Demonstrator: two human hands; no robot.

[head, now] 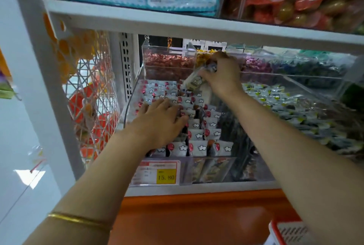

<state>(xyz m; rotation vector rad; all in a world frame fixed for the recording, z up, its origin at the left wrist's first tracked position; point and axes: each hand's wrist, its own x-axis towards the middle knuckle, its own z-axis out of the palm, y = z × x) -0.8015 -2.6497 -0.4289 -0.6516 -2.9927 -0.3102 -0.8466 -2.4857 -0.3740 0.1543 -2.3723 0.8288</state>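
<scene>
Snack packets [199,134], white with a red mark, stand in tight rows in a clear acrylic bin [213,167] on a shop shelf [197,190]. The left hand [161,120] lies palm down on the left rows about midway along the bin, fingers straight, its grip open and holding nothing. The right hand [222,75] is at the far end of the same bin, its grip closed round a small bundle of packets [194,82] that juts out to the left, tilted, just above the far rows. A price label [155,172] reading 15.80 sits on the bin's near wall. Green-marked packets [285,106] fill the neighbouring bin on the right, and wrapped sweets [167,63] fill a far bin behind. A gold bangle [78,220] circles the left forearm.
</scene>
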